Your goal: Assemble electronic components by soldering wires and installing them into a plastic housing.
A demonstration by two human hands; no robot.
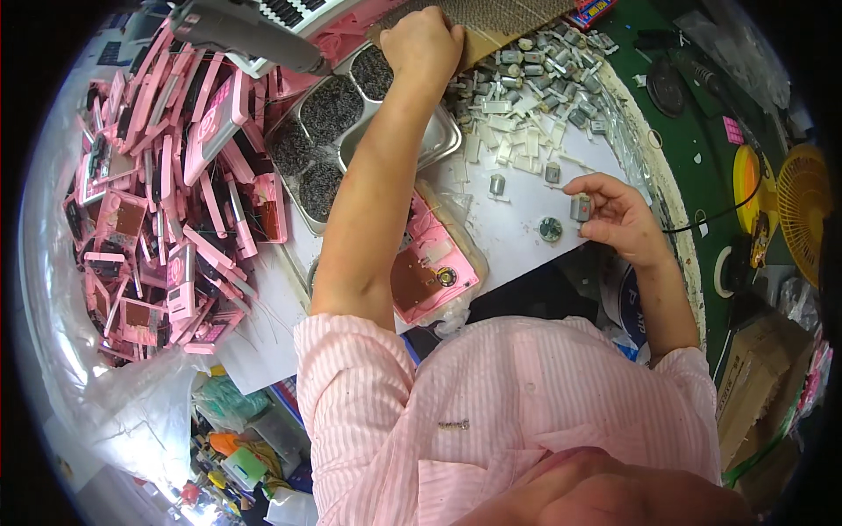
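Pinched between the fingers of the right hand (618,215), right of centre, a small grey motor (581,207) is held. At upper centre, the left hand (423,39) is curled shut over a brown cardboard sheet (491,17). Pink casings (167,193) are piled at left.

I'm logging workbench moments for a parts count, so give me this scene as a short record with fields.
left hand: stretched to the bench's far edge, resting on a cardboard sheet
right hand: pinching a small grey motor
nearby: round metal part, loose motors
tray: metal, compartments of dark small parts
open pink casing: before the person
left side: heap of pink casings
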